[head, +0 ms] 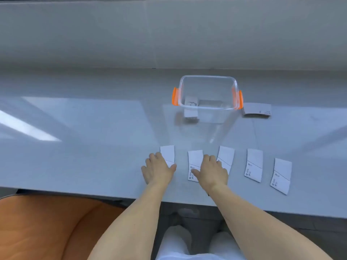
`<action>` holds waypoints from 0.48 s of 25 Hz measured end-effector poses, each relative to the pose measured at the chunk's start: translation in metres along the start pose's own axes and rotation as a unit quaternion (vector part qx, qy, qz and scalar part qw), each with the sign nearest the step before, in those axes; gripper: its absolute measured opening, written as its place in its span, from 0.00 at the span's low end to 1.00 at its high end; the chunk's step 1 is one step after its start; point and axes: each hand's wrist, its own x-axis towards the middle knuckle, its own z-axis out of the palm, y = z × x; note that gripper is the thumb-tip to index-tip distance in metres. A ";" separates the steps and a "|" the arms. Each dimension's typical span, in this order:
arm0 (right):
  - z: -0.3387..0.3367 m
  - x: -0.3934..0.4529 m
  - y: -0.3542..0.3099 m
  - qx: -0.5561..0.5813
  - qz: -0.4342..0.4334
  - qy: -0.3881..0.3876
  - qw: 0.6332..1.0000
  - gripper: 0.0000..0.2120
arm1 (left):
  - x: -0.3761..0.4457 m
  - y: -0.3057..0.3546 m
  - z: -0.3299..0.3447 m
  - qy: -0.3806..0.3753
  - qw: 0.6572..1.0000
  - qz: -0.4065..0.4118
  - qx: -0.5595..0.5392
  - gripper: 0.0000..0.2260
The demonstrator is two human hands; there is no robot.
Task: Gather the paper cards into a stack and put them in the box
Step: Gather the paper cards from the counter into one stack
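Both hands flat, fingers spread, gripping nothing: left hand [157,170] on the leftmost card [167,153]; right hand [213,170] between the second card [194,161] and third card [226,155], overlapping both. Two more cards [253,165] lie right. Clear box [207,109] beyond, on grey table [84,156].

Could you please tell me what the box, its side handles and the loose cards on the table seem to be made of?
Box: clear glossy plastic, likely; the table and the contents show through its walls.
Side handles: opaque orange plastic, probably, with a smooth look.
Cards: thin white matte paper or light card, printed with small dark marks and a line; they lie flat.
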 end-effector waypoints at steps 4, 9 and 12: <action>0.002 0.013 -0.018 0.039 0.084 -0.018 0.996 0.28 | 0.018 0.007 -0.002 -0.031 0.995 -0.080 -0.055 0.31; 0.014 0.022 -0.030 0.081 0.142 -0.044 0.986 0.30 | 0.025 0.014 0.005 -0.040 0.991 -0.099 -0.075 0.31; 0.016 0.028 -0.034 0.107 0.166 -0.049 0.979 0.30 | 0.026 0.018 0.005 -0.052 0.990 -0.095 -0.085 0.30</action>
